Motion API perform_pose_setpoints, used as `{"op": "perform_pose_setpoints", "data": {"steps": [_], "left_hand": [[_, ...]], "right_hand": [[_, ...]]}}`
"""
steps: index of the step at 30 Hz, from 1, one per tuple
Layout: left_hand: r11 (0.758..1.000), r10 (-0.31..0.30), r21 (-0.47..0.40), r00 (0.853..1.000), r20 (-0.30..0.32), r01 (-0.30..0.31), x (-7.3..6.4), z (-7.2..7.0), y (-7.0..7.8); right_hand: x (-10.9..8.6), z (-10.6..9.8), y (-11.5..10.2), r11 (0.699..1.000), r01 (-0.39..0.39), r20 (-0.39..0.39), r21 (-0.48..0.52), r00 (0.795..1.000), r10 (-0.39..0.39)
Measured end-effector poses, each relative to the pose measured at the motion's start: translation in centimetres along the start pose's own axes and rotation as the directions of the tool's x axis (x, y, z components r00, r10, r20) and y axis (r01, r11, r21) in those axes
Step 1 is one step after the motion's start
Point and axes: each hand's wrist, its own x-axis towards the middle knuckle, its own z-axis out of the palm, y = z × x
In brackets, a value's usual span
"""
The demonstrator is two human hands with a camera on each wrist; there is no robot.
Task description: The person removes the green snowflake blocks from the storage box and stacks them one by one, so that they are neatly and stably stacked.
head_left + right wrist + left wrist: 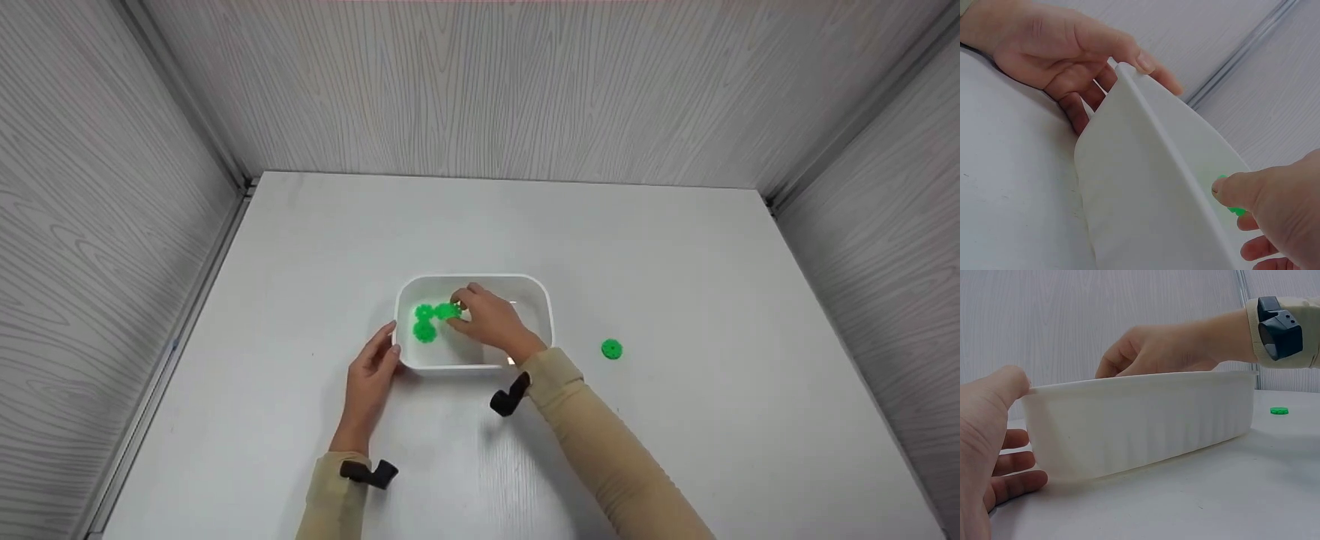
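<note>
A white rectangular plastic tub (474, 368) stands on the table. My left hand (370, 373) holds its left end, with the thumb over the rim and several fingers against the outside wall in the left wrist view. Reaching inside the tub, my right hand (491, 321) pinches a green notched plastic disc (446, 311) between thumb and fingers. That disc (1237, 211) is mostly hidden by the thumb in the right wrist view. Beside it in the tub lie a smaller-looking green disc (424, 312) and another green disc (424, 331).
One more green disc (612, 349) lies flat on the white table (675, 262), right of the tub. Pale wood-grain panels (480, 90) enclose the table at the back and both sides. Black wrist cameras (510, 395) are strapped over the beige sleeves (622, 457).
</note>
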Motion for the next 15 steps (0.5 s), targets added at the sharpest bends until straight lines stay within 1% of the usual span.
{"op": "perform_pose_setpoints", "data": {"steps": [6,10,13,15], "left_hand": [[1.0,0.009,0.008,1.0,0.004,-0.009,0.1,0.0,0.2],[1.0,0.009,-0.006,1.0,0.001,-0.009,0.1,0.0,0.1],[1.0,0.008,0.001,1.0,-0.005,-0.008,0.1,0.0,0.0],[1.0,0.008,-0.013,1.0,0.001,-0.008,0.3,-0.1,-0.7]], "right_hand": [[-0.9,-0.7,0.5,0.998,0.059,-0.055,-0.012,0.997,-0.06],[-1.4,-1.1,0.9,0.998,0.067,-0.07,-0.008,0.995,-0.068],[-1.9,-1.3,1.1,0.997,0.08,-0.086,-0.002,0.993,-0.08],[-2.3,-1.3,1.2,0.995,0.099,-0.106,-0.01,0.989,-0.1]]}}
